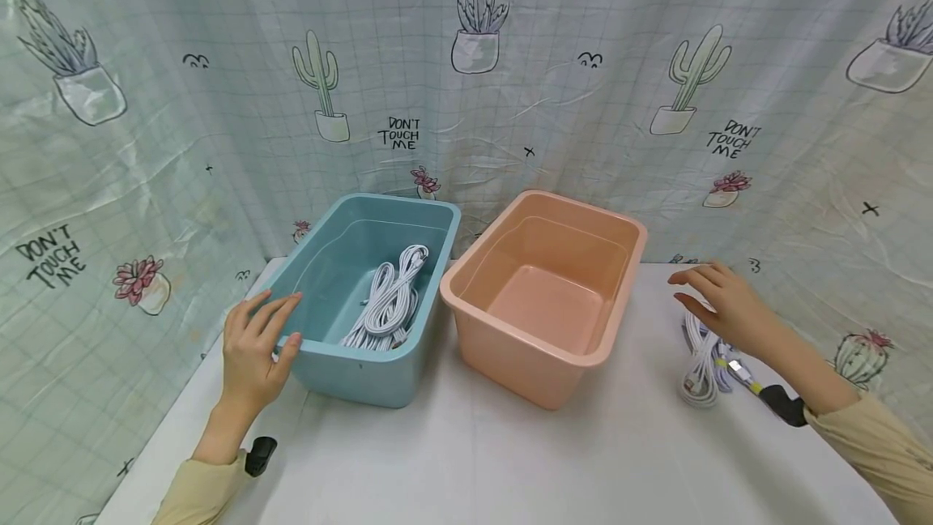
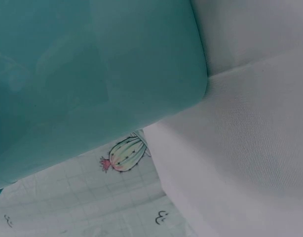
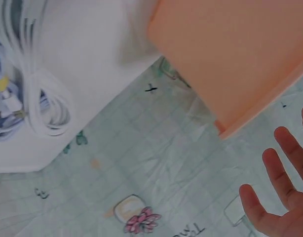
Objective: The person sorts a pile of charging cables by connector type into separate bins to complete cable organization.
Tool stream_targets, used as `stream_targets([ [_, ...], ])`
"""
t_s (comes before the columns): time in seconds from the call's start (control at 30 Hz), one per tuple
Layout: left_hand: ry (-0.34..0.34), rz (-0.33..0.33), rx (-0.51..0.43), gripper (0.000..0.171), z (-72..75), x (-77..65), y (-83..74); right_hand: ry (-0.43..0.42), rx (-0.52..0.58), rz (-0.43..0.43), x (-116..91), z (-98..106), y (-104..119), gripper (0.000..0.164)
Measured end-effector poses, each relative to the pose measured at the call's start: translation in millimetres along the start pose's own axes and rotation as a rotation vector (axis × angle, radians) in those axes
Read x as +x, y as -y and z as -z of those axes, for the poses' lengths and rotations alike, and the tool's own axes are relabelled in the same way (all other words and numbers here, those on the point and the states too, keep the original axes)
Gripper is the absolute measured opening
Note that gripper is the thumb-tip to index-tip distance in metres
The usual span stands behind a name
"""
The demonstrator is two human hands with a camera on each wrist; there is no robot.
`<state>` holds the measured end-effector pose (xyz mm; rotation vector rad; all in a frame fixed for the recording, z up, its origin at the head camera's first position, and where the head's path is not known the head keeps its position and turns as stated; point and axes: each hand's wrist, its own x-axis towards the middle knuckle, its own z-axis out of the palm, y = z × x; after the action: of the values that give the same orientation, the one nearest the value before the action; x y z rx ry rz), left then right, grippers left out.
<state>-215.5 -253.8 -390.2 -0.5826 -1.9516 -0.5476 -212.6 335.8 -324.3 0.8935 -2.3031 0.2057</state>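
My left hand (image 1: 251, 351) is at the near left corner of a blue plastic bin (image 1: 338, 355), relaxed fingers overlapping its rim in the head view. Inside that bin lie several bundled white cables (image 1: 389, 302). At the right, my right hand (image 1: 732, 310) hangs in the air with its fingers loosely bent and nothing in them. Below it on the table are a coiled white cable (image 1: 701, 383) and pale purple cables (image 3: 11, 106), partly hidden by the hand and forearm in the head view. The right wrist view shows the spread fingers (image 3: 277, 168).
An orange plastic bin (image 1: 503, 347), with nothing in it, stands right of the blue one. Both bins are on a white table (image 1: 466, 468). A patterned curtain (image 1: 554, 104) hangs behind and at both sides, close to the table's edges.
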Motion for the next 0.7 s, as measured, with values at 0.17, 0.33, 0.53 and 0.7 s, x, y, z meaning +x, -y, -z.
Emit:
stream_targets([
  [0.17,-0.002,0.001,0.001,0.059,-0.2,0.2,-0.1,0.029,-0.053,-0.013,-15,-5,-10,0.033],
  [0.33,-0.005,0.001,0.001,0.059,-0.2,0.5,0.2,0.107,-0.097,-0.045,-31,-9,-17,0.058],
  [0.53,0.004,0.002,0.003,0.06,0.3,0.6,-0.7,0.141,-0.128,-0.037,-52,-20,-29,0.066],
  [0.7,0.006,0.005,0.005,0.06,1.2,0.1,-1.3,0.156,-0.158,0.012,-69,-26,-40,0.056],
])
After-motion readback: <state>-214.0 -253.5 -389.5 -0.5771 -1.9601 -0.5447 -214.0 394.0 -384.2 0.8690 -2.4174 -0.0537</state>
